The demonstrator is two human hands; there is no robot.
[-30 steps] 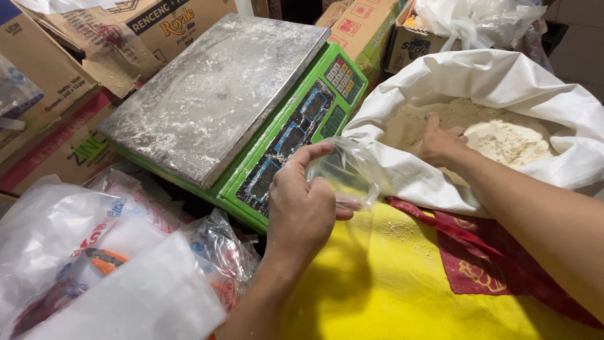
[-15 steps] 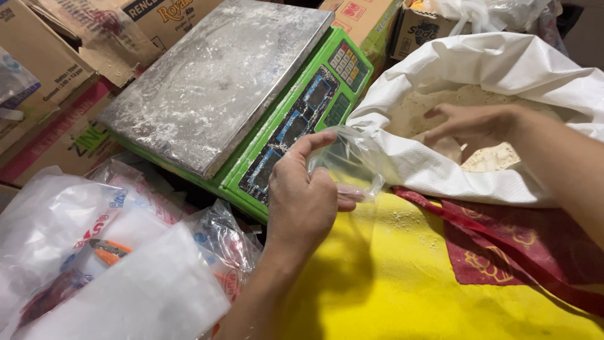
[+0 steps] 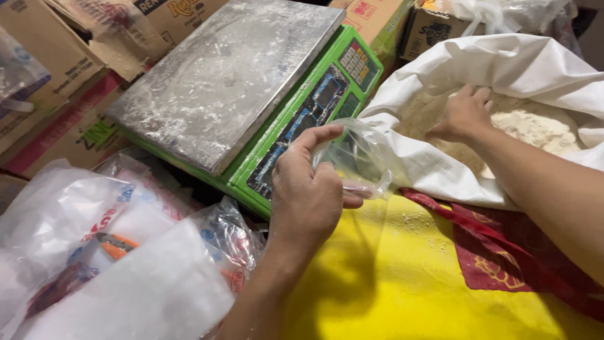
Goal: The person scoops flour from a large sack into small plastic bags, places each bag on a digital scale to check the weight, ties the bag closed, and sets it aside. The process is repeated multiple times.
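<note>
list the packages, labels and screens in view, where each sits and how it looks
Scale panel: green front, dark display windows, keypad, centre.
Cardboard boxes: brown, printed labels, upper left.
White sack: open, powder inside, right hand in it.
Clear bag: held by left hand.
Plastic bags: printed, lower left.

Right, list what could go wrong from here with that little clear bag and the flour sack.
1. The left hand pinches the small clear bag at one edge only, so its mouth looks half collapsed; powder could miss it.
2. The bag hangs over the yellow cloth, beside the white sack, so spills would land there, where some powder already lies.
3. The right hand is in the flour; powder may drift onto the green scale, whose plate is already dusted.
</note>
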